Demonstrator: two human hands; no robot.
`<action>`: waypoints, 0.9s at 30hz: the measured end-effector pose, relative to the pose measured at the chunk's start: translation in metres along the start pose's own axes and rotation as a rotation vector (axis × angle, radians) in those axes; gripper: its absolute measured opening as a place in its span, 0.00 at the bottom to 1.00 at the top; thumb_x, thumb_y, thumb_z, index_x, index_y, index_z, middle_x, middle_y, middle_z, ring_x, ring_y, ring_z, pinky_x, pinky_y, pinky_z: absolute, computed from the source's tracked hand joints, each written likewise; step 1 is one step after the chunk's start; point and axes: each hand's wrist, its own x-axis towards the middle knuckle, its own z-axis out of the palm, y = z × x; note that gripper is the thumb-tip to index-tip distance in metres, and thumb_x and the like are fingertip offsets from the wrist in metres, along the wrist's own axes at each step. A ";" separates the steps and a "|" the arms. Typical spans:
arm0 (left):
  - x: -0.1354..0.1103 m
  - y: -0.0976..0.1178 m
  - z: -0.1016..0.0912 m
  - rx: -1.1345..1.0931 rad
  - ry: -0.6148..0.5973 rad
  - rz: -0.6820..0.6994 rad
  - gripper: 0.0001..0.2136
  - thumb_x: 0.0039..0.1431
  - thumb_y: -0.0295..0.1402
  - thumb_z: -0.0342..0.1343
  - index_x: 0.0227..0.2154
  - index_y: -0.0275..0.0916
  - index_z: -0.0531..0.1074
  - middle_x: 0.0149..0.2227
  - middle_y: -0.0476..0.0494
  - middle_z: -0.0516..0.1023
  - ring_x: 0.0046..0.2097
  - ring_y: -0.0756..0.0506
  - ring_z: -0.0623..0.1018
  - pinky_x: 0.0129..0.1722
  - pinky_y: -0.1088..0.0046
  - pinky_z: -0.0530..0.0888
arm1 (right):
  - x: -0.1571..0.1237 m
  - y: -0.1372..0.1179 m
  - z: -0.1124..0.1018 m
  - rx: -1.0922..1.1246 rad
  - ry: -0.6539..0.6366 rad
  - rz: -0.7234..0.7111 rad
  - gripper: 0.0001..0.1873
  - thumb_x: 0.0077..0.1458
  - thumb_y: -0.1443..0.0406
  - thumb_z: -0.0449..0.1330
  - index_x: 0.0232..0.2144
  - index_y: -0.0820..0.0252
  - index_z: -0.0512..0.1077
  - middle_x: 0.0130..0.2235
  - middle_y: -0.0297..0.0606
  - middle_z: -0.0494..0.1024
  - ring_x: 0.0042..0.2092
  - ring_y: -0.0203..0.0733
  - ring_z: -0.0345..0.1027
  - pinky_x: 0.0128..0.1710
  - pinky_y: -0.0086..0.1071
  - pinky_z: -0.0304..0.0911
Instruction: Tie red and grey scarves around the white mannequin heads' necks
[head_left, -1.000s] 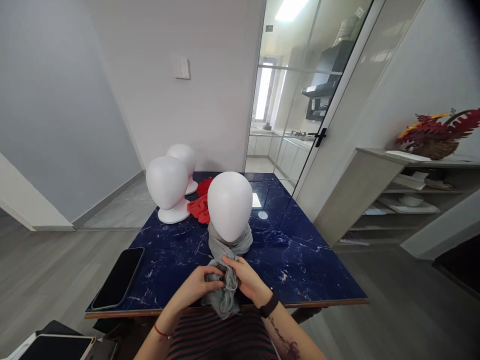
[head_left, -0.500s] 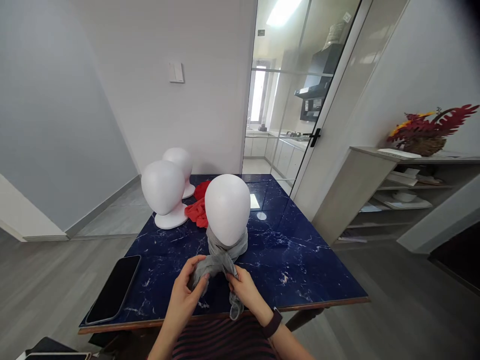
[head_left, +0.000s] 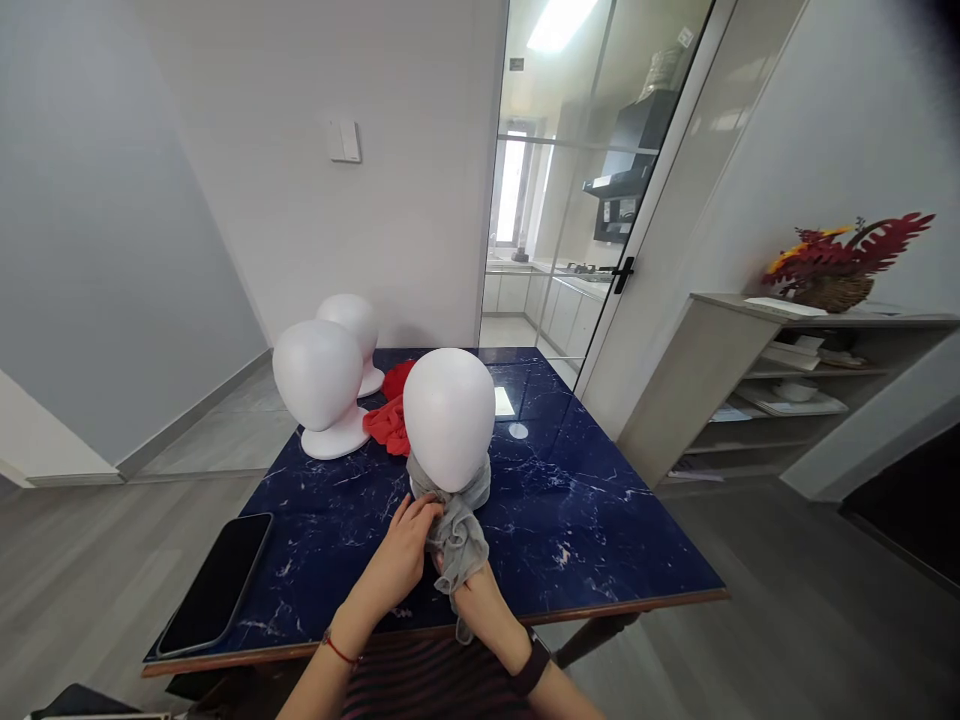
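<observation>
A sheer grey scarf [head_left: 463, 540] is wrapped round the neck of a white foam mannequin head [head_left: 448, 415] near the table's middle. My left hand [head_left: 407, 540] has its fingers closed on the scarf at the front of the neck. Below it, my right hand [head_left: 474, 600] is partly covered by a bunched, hanging part of the scarf; its fingertips are hidden under the cloth, and it appears to grip the fabric from beneath. One scarf end dangles by the table's front edge.
Two more white foam heads, one in front [head_left: 319, 378] and one behind [head_left: 352, 325], stand at the back left. Red cloth [head_left: 390, 420] lies beside them. A black phone [head_left: 217, 585] rests at the left edge of the dark blue marbled table [head_left: 600, 540]. A glass door [head_left: 562, 200] stands behind.
My left hand has moved up and right to the neck with the scarf. The scarf's loose part now drapes over my right hand. The view has shifted slightly.
</observation>
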 end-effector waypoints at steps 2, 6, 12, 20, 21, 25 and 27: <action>0.003 -0.003 -0.002 0.189 -0.055 0.047 0.29 0.41 0.15 0.42 0.47 0.42 0.67 0.50 0.44 0.72 0.59 0.43 0.61 0.62 0.55 0.44 | 0.000 0.000 -0.001 -0.038 -0.042 -0.034 0.19 0.56 0.64 0.53 0.51 0.56 0.68 0.47 0.43 0.73 0.53 0.45 0.63 0.57 0.42 0.53; 0.009 -0.003 0.001 0.427 -0.012 0.042 0.29 0.44 0.15 0.42 0.50 0.43 0.66 0.47 0.44 0.73 0.54 0.40 0.62 0.58 0.54 0.51 | 0.000 -0.005 -0.003 -0.021 -0.059 -0.010 0.22 0.58 0.61 0.52 0.54 0.56 0.64 0.51 0.44 0.70 0.55 0.45 0.61 0.59 0.41 0.51; 0.017 -0.007 0.009 0.603 0.029 -0.077 0.17 0.49 0.19 0.44 0.38 0.41 0.72 0.42 0.40 0.71 0.47 0.39 0.63 0.49 0.58 0.59 | 0.002 -0.012 -0.006 0.035 -0.065 -0.008 0.20 0.59 0.58 0.51 0.52 0.53 0.67 0.55 0.42 0.65 0.57 0.45 0.56 0.60 0.43 0.49; 0.024 -0.013 0.009 0.485 0.086 -0.090 0.06 0.50 0.29 0.52 0.30 0.39 0.72 0.43 0.37 0.66 0.48 0.37 0.63 0.47 0.55 0.62 | 0.005 -0.015 -0.008 0.034 -0.061 -0.016 0.19 0.59 0.57 0.51 0.48 0.57 0.71 0.57 0.42 0.61 0.59 0.45 0.55 0.61 0.36 0.48; 0.022 -0.014 0.012 0.384 0.157 -0.108 0.07 0.49 0.29 0.52 0.32 0.39 0.72 0.45 0.38 0.64 0.49 0.37 0.63 0.48 0.54 0.63 | 0.006 -0.015 -0.008 0.041 -0.059 -0.023 0.19 0.59 0.57 0.51 0.49 0.56 0.71 0.57 0.42 0.61 0.59 0.44 0.55 0.61 0.36 0.48; 0.014 -0.015 0.032 -0.320 0.612 -0.309 0.23 0.43 0.26 0.57 0.45 0.42 0.63 0.53 0.39 0.57 0.53 0.41 0.65 0.49 0.61 0.68 | 0.006 -0.010 -0.006 0.074 -0.030 0.003 0.20 0.59 0.57 0.51 0.51 0.55 0.68 0.58 0.41 0.61 0.61 0.44 0.52 0.62 0.36 0.46; 0.012 -0.015 0.042 -0.766 0.742 -0.443 0.26 0.40 0.26 0.61 0.45 0.43 0.59 0.50 0.42 0.61 0.48 0.45 0.70 0.45 0.67 0.71 | 0.006 -0.006 -0.004 0.091 -0.003 0.035 0.21 0.59 0.56 0.51 0.52 0.55 0.68 0.59 0.40 0.60 0.62 0.44 0.50 0.62 0.36 0.45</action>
